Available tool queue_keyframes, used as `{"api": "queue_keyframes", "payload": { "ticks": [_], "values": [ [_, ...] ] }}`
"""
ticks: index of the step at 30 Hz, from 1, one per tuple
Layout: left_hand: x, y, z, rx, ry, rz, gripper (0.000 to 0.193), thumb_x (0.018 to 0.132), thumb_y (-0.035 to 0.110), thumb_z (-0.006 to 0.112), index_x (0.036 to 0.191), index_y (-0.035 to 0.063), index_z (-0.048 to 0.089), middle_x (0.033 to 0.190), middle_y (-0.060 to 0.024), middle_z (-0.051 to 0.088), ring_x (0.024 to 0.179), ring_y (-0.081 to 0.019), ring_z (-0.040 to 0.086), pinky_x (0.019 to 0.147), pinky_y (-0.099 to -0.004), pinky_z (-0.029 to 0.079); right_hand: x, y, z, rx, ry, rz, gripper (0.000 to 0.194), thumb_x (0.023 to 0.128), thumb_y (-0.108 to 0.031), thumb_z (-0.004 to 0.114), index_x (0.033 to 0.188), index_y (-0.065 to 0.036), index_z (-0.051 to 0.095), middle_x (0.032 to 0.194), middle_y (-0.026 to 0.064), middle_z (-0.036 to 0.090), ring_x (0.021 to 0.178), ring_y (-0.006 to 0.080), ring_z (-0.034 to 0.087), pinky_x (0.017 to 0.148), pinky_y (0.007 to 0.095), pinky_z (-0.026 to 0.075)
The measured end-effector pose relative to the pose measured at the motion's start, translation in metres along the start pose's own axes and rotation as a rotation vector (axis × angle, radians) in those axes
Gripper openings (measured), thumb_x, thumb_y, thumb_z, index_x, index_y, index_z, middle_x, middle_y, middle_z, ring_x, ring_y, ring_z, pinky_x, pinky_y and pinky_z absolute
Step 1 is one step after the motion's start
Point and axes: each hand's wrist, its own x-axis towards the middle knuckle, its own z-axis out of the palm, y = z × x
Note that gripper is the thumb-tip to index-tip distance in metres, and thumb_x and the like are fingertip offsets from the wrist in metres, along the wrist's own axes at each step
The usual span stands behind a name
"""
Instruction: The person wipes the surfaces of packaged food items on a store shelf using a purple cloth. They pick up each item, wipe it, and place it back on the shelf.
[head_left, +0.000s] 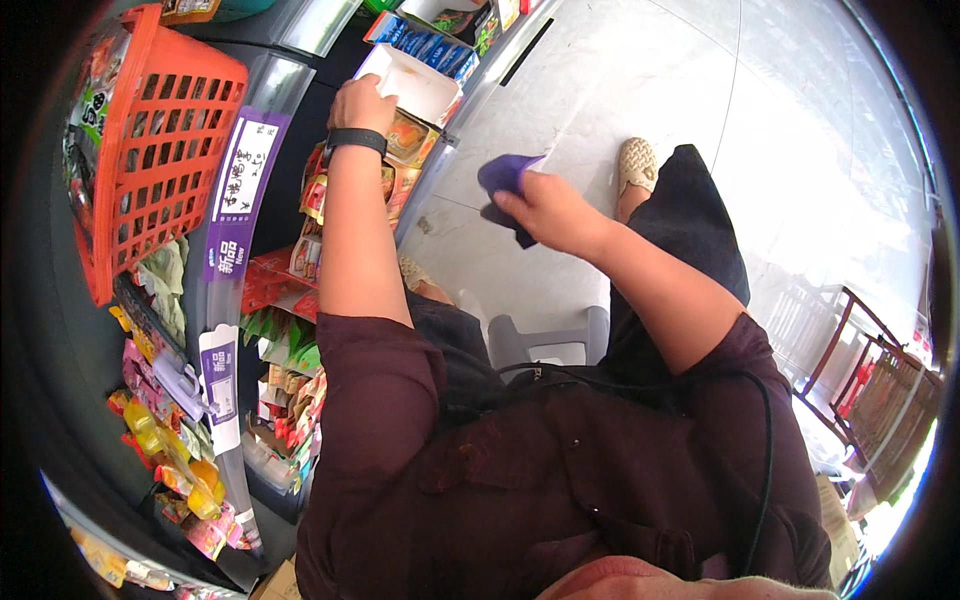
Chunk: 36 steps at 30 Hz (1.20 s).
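My left hand (364, 106), with a dark band on its wrist, grips the near edge of a white cardboard box (416, 81) on the lower shelf. The box's pale inside faces up, and some of my fingers are hidden behind its wall. Packs of snacks (411, 139) in a display box lie right beside it. Over the floor, my right hand (559, 214) holds a folded purple cloth (506, 176), whose darker end hangs below the fingers.
An orange plastic basket (172, 150) stands on the upper shelf behind a purple price label (244, 195). Blue packets (431, 49) sit past the white box. A grey plastic stool (510, 337) is under me. At right stands a wooden chair (889, 405).
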Motion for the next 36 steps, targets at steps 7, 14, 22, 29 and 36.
{"api": "queue_keyframes", "payload": {
  "ticks": [7,14,22,29,36],
  "values": [
    [-0.067,0.055,-0.038,-0.024,-0.129,0.264,0.046,0.078,0.029,0.073,0.116,0.0050,0.065,0.108,-0.0209,0.065,0.098,-0.0357,0.063,0.085,-0.0428,0.050,-0.013,0.005,0.007,-0.562,-0.126,-0.185,0.019,0.085,-0.020,0.060,0.099,-0.008,0.066,0.092,0.0169,0.067,0.090,0.0345,0.066,0.076,0.0453,0.053],
    [-0.182,0.030,-0.038,-0.272,-0.034,0.410,0.040,0.082,0.021,0.072,0.117,0.0032,0.062,0.102,-0.0210,0.067,0.095,-0.0354,0.065,0.081,-0.0384,0.050,-0.047,-0.008,-0.006,-0.568,-0.164,-0.340,0.027,0.079,-0.026,0.070,0.098,-0.007,0.067,0.092,0.0166,0.068,0.092,0.0360,0.065,0.077,0.0459,0.052],
    [-0.237,-0.015,-0.001,-0.067,-0.328,0.199,0.043,0.078,0.030,0.074,0.107,-0.0002,0.066,0.097,-0.0199,0.068,0.088,-0.0326,0.066,0.078,-0.0392,0.051,-0.192,-0.191,0.043,-0.982,0.189,-0.115,0.024,0.079,-0.029,0.069,0.097,-0.014,0.074,0.091,0.0073,0.072,0.088,0.0251,0.068,0.069,0.0434,0.051],
    [-0.201,-0.033,0.047,-0.116,-0.288,0.254,0.044,0.077,0.030,0.075,0.105,-0.0024,0.067,0.097,-0.0207,0.068,0.087,-0.0307,0.067,0.077,-0.0385,0.052,-0.255,-0.222,0.040,-1.059,-0.180,-0.676,0.022,0.080,-0.027,0.068,0.097,-0.013,0.073,0.091,0.0079,0.071,0.088,0.0253,0.068,0.070,0.0425,0.051],
    [-0.188,-0.071,0.073,-0.173,-0.222,0.276,0.045,0.077,0.030,0.075,0.103,-0.0047,0.067,0.097,-0.0216,0.068,0.086,-0.0288,0.067,0.076,-0.0378,0.052,-0.272,-0.226,0.057,-1.082,-0.287,-0.717,0.021,0.081,-0.025,0.068,0.097,-0.012,0.072,0.091,0.0085,0.071,0.088,0.0256,0.068,0.071,0.0417,0.052]
  ]
}}
